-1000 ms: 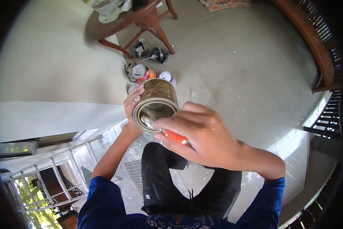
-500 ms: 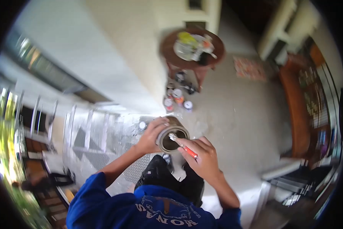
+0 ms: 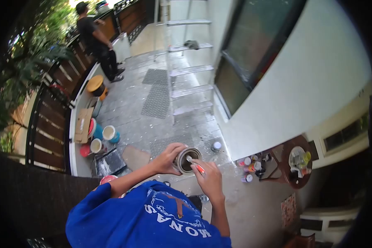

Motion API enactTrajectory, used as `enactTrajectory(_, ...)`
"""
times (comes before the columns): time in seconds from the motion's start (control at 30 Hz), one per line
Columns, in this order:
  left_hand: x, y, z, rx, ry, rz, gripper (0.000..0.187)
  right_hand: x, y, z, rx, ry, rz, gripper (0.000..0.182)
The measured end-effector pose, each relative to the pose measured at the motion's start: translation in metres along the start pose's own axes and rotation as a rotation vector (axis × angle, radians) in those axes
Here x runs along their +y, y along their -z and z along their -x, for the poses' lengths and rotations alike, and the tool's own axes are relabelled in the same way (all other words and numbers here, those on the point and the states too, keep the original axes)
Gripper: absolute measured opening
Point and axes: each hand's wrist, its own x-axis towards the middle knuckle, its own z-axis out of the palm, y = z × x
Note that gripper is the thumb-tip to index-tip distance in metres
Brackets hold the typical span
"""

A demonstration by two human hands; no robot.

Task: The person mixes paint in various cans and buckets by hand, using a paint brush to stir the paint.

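My left hand (image 3: 169, 158) is wrapped round the side of an open paint can (image 3: 179, 162), its mouth tilted up toward me. In my right hand (image 3: 211, 178) is a paintbrush (image 3: 200, 169) with a red handle, gripped between thumb and fingers. The brush's whitish head lies inside the can's rim, over the dark interior. Both hands are in front of my blue shirt, above the floor.
An aluminium ladder (image 3: 193, 91) stands beside the white wall (image 3: 285, 111). A person in black (image 3: 95, 39) stands near the fence. Buckets (image 3: 110, 133) line the left side; several cans (image 3: 252, 165) and a round table (image 3: 296, 181) are at right.
My view has swung left toward the ladder and fence, so the table and cans now appear at the right. Both hands still hold the can and brush.
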Motion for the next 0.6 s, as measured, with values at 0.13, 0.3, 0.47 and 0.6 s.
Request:
enactTrajectory(0.13, -0.035, 0.073, 0.046, 0.139, 0.164, -0.077, 0.111, -0.045, -0.05, -0.08, -0.094, 0.161, -0.003, 0.024)
enactTrajectory(0.3, -0.072, 0.118, 0.056, 0.257, 0.227, -0.161, 0.114, -0.065, -0.101, -0.139, -0.215, 0.215, -0.037, 0.029)
enactTrajectory(0.47, -0.13, 0.136, 0.038, 0.335, 0.347, -0.16, 0.113, -0.059, -0.113, -0.21, -0.311, 0.223, -0.05, 0.054)
enactTrajectory(0.6, -0.185, 0.146, 0.012, 0.475, 0.528, -0.074, 0.112, -0.055, -0.041, -0.327, 0.032, 0.496, -0.324, 0.079)
